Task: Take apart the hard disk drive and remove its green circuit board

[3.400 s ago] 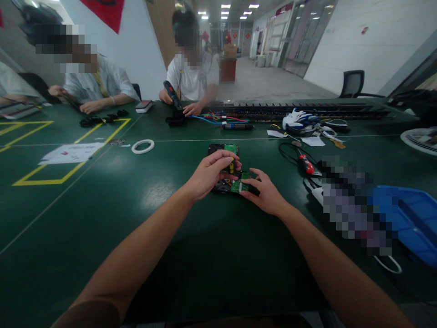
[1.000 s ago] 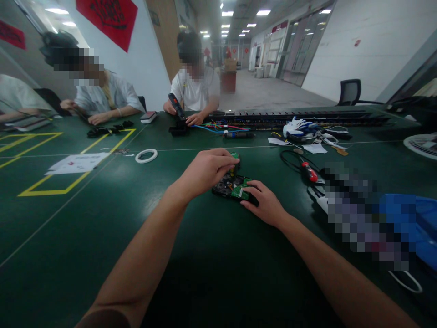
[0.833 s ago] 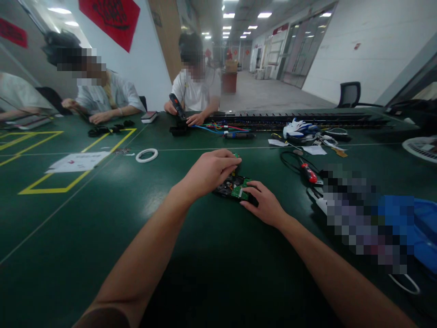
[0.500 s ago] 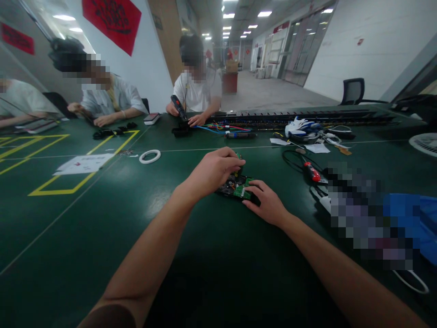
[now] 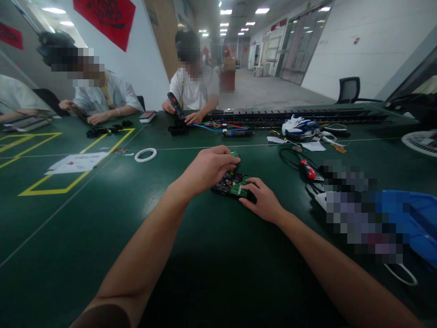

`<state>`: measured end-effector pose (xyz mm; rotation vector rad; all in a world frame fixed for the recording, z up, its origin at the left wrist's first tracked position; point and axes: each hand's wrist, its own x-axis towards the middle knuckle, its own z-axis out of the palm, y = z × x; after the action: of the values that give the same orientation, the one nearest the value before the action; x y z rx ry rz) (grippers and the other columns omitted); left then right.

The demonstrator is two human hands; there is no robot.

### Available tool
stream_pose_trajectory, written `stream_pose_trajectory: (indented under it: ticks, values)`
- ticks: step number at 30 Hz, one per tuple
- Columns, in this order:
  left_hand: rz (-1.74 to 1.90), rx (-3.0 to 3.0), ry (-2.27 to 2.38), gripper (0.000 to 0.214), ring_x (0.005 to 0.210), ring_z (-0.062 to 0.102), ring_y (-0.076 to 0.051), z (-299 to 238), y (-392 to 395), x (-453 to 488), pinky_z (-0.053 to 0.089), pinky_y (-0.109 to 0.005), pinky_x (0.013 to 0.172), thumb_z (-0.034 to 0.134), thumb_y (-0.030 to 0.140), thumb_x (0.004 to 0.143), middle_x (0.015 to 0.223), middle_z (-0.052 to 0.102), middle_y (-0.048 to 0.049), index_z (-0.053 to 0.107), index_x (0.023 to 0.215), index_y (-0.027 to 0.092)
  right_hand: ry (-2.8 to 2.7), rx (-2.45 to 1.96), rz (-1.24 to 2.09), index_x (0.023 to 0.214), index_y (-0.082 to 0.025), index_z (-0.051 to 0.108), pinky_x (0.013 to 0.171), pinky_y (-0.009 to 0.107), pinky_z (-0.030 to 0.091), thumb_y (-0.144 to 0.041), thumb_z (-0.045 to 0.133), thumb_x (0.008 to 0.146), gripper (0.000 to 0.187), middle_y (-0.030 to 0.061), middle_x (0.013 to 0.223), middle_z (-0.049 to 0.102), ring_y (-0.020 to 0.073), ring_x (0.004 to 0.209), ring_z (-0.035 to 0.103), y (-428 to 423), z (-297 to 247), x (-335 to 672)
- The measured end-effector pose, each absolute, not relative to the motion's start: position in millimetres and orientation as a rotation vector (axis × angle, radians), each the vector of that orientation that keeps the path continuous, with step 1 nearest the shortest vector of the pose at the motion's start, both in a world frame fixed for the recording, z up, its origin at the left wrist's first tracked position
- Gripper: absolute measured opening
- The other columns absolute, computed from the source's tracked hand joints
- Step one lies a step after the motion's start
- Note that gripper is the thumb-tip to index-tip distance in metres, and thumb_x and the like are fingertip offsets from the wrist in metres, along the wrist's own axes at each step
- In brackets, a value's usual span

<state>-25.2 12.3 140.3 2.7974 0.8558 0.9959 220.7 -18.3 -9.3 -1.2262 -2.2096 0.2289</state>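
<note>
A black hard drive (image 5: 229, 184) with a green circuit board on top lies on the dark green table (image 5: 102, 218). My left hand (image 5: 208, 169) hovers over its far end, fingers pinched round a small yellow-handled tool that is mostly hidden. My right hand (image 5: 261, 200) rests on the drive's near right corner, fingers curled over its edge and holding it down. A second green board (image 5: 235, 154) peeks out just behind my left hand.
A red-handled screwdriver (image 5: 307, 169) with black cable lies to the right, a blue tray (image 5: 414, 218) further right. A white tape ring (image 5: 145, 155) and papers (image 5: 75, 161) lie left. Two people work across the table, one holding a power screwdriver (image 5: 175, 104).
My left hand has lowered from above the drive onto its far end and stays pinched. My right hand keeps its hold on the drive's corner. The view has shifted slightly.
</note>
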Motion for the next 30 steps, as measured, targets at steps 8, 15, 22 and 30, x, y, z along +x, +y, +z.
stream_pose_trajectory:
  ticks: [8,15,22,30]
  values:
    - [0.981,2.783,0.867,0.025,0.099,0.073,-0.021,143.1,9.8,-24.4,0.058,-0.035,0.093,0.063,0.009,0.094,0.109,0.077,-0.0091,0.078,0.113,0.017,-2.217,-1.223,0.243,0.124,-0.027,0.061,0.099,0.052,0.054,-0.038,0.07,0.093,0.034,0.0117,0.138,0.054,0.0303,0.122,0.06,-17.1,-8.6,221.6]
    - [1.012,2.76,0.817,0.026,0.11,0.073,-0.022,137.3,12.6,-25.6,0.057,-0.037,0.102,0.062,0.013,0.096,0.116,0.078,-0.0076,0.077,0.116,0.018,-2.22,-1.224,0.256,0.124,-0.026,0.061,0.099,0.051,0.054,-0.038,0.07,0.093,0.034,0.0115,0.139,0.053,0.0299,0.122,0.059,-16.9,-9.0,221.1]
    - [1.113,2.736,0.889,0.021,0.103,0.072,-0.02,133.0,14.7,-21.1,0.058,-0.036,0.094,0.066,0.017,0.095,0.112,0.076,-0.0082,0.078,0.111,0.021,-2.208,-1.23,0.255,0.124,-0.029,0.061,0.098,0.054,0.055,-0.038,0.07,0.093,0.034,0.0106,0.139,0.054,0.0309,0.122,0.059,-18.5,-6.9,220.3]
    - [1.222,2.69,0.928,0.016,0.097,0.073,-0.019,123.0,18.9,-15.2,0.058,-0.035,0.09,0.067,0.02,0.095,0.105,0.077,-0.0073,0.079,0.106,0.02,-2.215,-1.217,0.276,0.123,-0.029,0.062,0.101,0.054,0.054,-0.04,0.07,0.092,0.034,0.0107,0.138,0.054,0.0312,0.123,0.059,-17.2,-6.7,221.1]
